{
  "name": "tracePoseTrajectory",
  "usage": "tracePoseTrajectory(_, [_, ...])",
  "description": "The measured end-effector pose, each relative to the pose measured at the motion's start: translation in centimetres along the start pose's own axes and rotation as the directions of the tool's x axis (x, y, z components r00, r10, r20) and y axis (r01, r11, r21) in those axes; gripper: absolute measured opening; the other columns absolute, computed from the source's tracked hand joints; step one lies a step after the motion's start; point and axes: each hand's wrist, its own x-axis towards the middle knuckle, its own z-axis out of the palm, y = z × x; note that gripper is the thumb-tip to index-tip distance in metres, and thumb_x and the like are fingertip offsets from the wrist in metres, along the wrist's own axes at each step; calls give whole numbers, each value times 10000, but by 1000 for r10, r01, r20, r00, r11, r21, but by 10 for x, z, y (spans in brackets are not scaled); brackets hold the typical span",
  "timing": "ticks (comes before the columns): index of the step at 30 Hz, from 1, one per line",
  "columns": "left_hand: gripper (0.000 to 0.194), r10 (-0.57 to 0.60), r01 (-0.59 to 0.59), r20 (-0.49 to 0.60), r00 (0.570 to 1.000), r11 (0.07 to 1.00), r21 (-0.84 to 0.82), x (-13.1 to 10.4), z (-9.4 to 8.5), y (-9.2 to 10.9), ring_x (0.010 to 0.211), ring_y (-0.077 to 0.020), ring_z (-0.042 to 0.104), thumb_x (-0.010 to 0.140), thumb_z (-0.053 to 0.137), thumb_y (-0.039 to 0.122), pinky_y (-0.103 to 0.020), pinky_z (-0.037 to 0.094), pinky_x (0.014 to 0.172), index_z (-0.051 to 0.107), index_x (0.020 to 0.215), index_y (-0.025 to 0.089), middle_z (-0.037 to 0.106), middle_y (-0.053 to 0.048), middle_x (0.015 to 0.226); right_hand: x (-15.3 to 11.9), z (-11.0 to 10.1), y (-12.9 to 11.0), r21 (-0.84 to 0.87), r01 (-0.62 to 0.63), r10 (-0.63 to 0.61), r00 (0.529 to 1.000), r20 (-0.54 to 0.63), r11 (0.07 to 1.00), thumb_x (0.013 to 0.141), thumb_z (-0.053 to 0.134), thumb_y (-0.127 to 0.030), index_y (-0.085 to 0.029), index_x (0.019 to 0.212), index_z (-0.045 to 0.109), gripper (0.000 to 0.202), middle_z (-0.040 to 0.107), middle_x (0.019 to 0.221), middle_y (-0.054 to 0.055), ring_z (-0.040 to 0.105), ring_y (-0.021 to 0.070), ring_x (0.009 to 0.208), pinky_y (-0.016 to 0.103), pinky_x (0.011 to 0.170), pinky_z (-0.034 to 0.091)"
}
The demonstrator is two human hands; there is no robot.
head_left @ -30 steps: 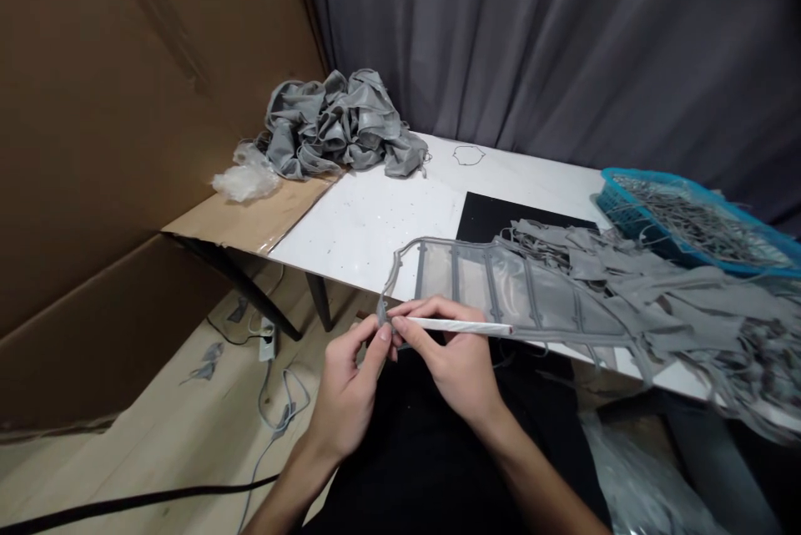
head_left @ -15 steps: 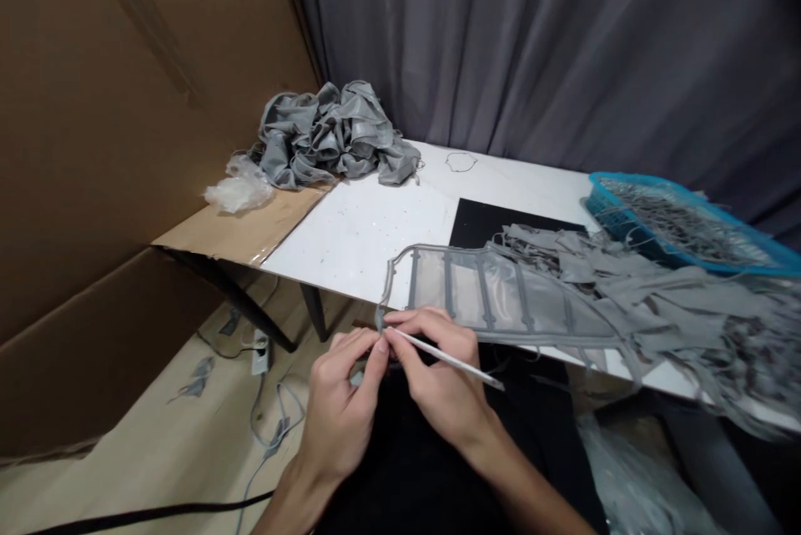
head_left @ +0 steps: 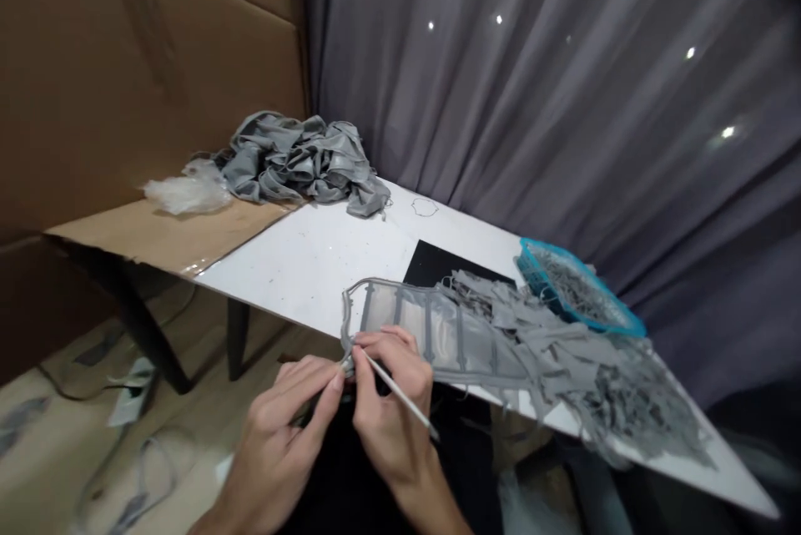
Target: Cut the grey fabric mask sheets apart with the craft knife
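Beyond hands (head_left: 395,393), basket (head_left: 529,271) of grey strips (head_left: 576,289)

Classed as a small workshop or improvised piecework corner. Screened at the left by cardboard panels (head_left: 213,26) and at the back by a grey curtain (head_left: 501,109). Fitted with a white tabletop (head_left: 288,264), covered at the left end by a brown sheet (head_left: 163,229). Stocked in bulk: toward the back left with a heap of grey material (head_left: 300,159) beside crumpled clear plastic (head_left: 191,186), at the right with piled grey cut pieces (head_left: 551,345) and a blue basket (head_left: 530,270) of thin strips (head_left: 572,285). Wired by a white power strip (head_left: 133,393) on the floor (head_left: 47,468).
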Motion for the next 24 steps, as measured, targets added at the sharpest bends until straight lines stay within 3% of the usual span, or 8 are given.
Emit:
tracePoseTrajectory(5, [93, -69, 65, -14, 998, 982, -175, -2, 5, 6, 835, -302, 701, 918, 854, 358, -393, 573, 850, 880, 850, 300, 813, -58, 844, 7, -12, 20, -184, 61, -69, 997, -34, 981, 1088, 543, -123, -253, 973, 747, 268, 840, 941, 49, 800, 235, 873, 497, 1145, 534])
tracePoseTrajectory(8, [135, -54, 42, -59, 997, 982, -184, -7, 7, 6, 843, -296, 708, 952, 819, 362, -393, 577, 856, 866, 848, 290, 808, -58, 853, 20, -29, 31, -258, 47, -74, 993, -94, 965, 1084, 597, -190, -245, 987, 780, 215, 846, 947, 68, 785, 254, 885, 501, 1124, 540])
tracePoseTrajectory(11, [249, -62, 54, -63, 996, 991, -119, -9, 7, 5, 834, -257, 708, 1042, 716, 374, -356, 549, 873, 833, 849, 269, 796, -53, 878, 31, -49, 35, -173, -114, 89, 985, -146, 978, 1053, 710, -332, -231, 896, 803, 209, 843, 921, 81, 771, 265, 862, 432, 951, 597])
tracePoseTrajectory(14, [336, -142, 135, -33, 989, 980, -147, -4, 4, 5, 832, -234, 698, 1092, 648, 423, -315, 532, 821, 804, 848, 253, 771, -51, 885, 34, -61, 35, 26, -298, 299, 948, -106, 954, 988, 822, -437, -212, 810, 785, 289, 842, 892, 80, 779, 254, 846, 362, 829, 597])
tracePoseTrajectory(16, [367, -193, 183, -32, 981, 963, -199, 0, 2, 4, 840, -234, 693, 1090, 649, 465, -300, 532, 791, 797, 838, 244, 760, -56, 888, 32, -63, 36, 241, -386, 413, 908, -73, 891, 939, 876, -463, -211, 782, 739, 327, 833, 854, 63, 796, 251, 862, 354, 838, 604])
tracePoseTrajectory(19, [370, -262, 243, -33, 965, 930, -276, 4, 1, 3, 835, -238, 687, 1053, 703, 506, -298, 544, 789, 814, 829, 232, 762, -60, 881, 28, -60, 39, 568, -468, 551, 834, 31, 677, 865, 939, -441, -232, 744, 619, 401, 756, 756, -4, 806, 238, 853, 370, 882, 632])
tracePoseTrajectory(22, [321, -368, 342, 27, 930, 834, -432, 4, 5, 0, 920, -264, 730, 1020, 754, 505, -324, 591, 850, 872, 925, 221, 815, -91, 999, 27, -58, 43, 692, -508, 575, 802, 163, 513, 864, 919, -418, -252, 781, 591, 377, 684, 736, -46, 771, 200, 777, 421, 971, 654])
tracePoseTrajectory(24, [302, -452, 411, 87, 888, 694, -591, 6, 10, -1, 1028, -289, 760, 1025, 756, 485, -363, 626, 941, 891, 1028, 214, 835, -118, 1123, 29, -57, 43, 714, -548, 559, 786, 262, 436, 888, 870, -433, -266, 810, 597, 330, 635, 703, -58, 729, 187, 717, 455, 1010, 660])
